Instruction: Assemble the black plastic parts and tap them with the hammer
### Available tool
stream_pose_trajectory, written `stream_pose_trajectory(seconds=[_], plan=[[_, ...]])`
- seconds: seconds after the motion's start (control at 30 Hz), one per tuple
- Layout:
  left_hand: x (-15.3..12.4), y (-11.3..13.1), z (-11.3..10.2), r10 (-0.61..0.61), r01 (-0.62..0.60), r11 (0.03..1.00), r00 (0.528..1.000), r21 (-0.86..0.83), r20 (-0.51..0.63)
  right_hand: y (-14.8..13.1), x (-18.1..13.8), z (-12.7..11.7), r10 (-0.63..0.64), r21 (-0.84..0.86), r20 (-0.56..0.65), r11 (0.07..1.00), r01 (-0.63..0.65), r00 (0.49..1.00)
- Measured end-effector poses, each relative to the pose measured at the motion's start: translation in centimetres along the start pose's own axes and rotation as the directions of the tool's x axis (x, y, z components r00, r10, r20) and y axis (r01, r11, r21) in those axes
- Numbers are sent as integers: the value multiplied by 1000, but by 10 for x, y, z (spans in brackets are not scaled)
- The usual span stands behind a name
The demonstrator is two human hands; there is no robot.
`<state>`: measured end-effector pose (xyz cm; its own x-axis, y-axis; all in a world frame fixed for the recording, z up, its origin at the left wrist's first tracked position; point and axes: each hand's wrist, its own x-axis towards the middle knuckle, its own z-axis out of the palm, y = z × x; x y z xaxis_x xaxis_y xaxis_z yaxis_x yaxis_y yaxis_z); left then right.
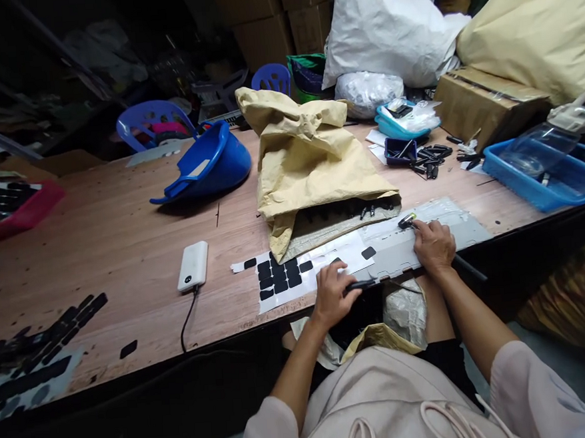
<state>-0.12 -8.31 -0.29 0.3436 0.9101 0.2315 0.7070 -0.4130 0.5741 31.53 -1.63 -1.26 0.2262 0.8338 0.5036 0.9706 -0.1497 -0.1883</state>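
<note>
The left hand [331,289] was pinched on a slim black piece [361,285] at the front edge of the table [137,223] — just beside a white sheet [352,249] of black patches [279,273]. The right hand [433,246], apart from it, gripped a hammer-like tool [469,268] — over a grey board [395,250].

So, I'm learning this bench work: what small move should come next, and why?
Perhaps bring the slim black piece onto the flat grey board: the left hand holds it by the board's near edge, while the right hand grips a black-handled tool whose shiny head shows over that board. Whether the head touches it, I can't tell.
</note>
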Motion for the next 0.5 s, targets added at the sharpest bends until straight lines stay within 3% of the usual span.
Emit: stream_pose_trajectory(seconds=[0.13, 0.23, 0.3, 0.37, 0.43, 0.5], plan=[[-59, 12, 17, 3, 0, 996, 999, 86, -38, -1, -1, -1, 3, -14, 4, 1000, -3, 1000], [-65, 15, 23, 50, -38, 993, 993, 114, -106, -2, 0, -3, 22, -30, 45, 999, -20, 999], [-44, 11, 19, 67, -49, 994, 979, 98, -192, -3, 0, -5, 31, -45, 72, 999, -28, 997], [-2, 1, 6, 10, 4, 999, 959, 46, -282, -4, 0, -6, 38, -54, 84, 998, -33, 996], [50, -12, -12, -171, 170, 985, 934, -28, -313, -4, 0, -6, 42, -52, 80, 998, -37, 996], [102, -25, -30, -427, 440, 897, 833, -47, -353, -4, 0, -5, 40, -42, 67, 998, -37, 997]])
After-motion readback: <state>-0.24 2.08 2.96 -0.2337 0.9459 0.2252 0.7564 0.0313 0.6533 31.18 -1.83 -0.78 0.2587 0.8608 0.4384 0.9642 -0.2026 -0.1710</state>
